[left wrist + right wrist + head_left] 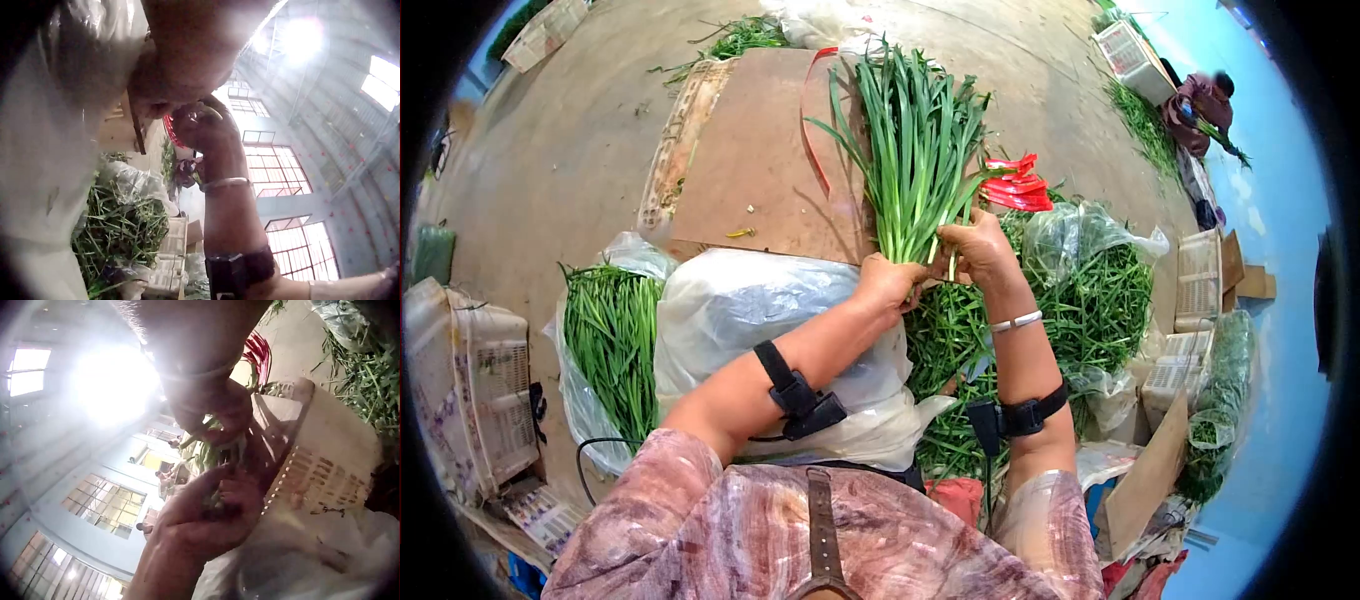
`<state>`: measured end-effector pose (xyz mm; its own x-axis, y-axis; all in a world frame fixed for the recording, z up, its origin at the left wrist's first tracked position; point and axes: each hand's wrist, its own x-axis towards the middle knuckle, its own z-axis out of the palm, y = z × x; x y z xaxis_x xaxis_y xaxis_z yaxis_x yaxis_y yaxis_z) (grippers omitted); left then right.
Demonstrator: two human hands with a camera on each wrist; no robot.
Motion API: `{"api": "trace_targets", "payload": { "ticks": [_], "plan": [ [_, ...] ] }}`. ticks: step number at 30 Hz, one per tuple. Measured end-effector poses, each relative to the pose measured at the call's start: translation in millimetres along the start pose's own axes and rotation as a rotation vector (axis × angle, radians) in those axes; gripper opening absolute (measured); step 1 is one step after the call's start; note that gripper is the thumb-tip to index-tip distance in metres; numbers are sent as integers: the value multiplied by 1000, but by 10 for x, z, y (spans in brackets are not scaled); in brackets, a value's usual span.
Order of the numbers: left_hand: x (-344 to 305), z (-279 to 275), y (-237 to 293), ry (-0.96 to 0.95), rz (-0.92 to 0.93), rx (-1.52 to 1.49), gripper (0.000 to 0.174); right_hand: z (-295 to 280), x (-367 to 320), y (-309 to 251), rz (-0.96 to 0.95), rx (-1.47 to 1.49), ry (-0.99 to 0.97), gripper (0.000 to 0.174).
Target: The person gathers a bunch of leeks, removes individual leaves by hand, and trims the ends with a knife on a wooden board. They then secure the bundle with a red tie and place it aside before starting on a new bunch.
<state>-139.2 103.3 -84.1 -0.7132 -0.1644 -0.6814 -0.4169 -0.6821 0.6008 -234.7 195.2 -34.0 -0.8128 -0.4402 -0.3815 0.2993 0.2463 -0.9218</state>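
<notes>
A bunch of garlic chives (915,150), long flat green leaves with pale stems, lies over the right edge of a brown board (760,160). My left hand (890,283) grips the bunch round its stem ends. Close beside it, my right hand (982,245) pinches a loose chive stalk (953,225) between thumb and fingers. In the right wrist view the right hand (215,412) is above the left hand (209,515), with stems between them. Red ties (1018,185) lie just beyond the right hand, and one red strip (808,130) lies on the board.
A plastic-covered mound (750,310) is in front of me. Bagged greens stand at the left (610,340), and a heap of loose greens (1100,300) spreads at the right. White crates (1200,280) line the right side. Another person (1197,110) sits at the far right.
</notes>
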Motion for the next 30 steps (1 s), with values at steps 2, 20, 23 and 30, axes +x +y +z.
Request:
{"api": "trace_targets", "payload": {
  "ticks": [2, 20, 23, 30],
  "plan": [
    [0, -2, 16, 3, -41, -92, 10, -176, 110, 144, 18, 40, -20, 22],
    [216, -413, 59, -460, -338, -273, 17, 56, 123, 92, -379, -1070, -68, 33],
    [282, -458, -11, -508, -353, -465, 26, 17, 42, 7, -269, -638, -136, 23],
    [136, -385, 107, -487, -338, -431, 28, 75, 172, 300, -515, -577, 170, 25]
  ]
}}
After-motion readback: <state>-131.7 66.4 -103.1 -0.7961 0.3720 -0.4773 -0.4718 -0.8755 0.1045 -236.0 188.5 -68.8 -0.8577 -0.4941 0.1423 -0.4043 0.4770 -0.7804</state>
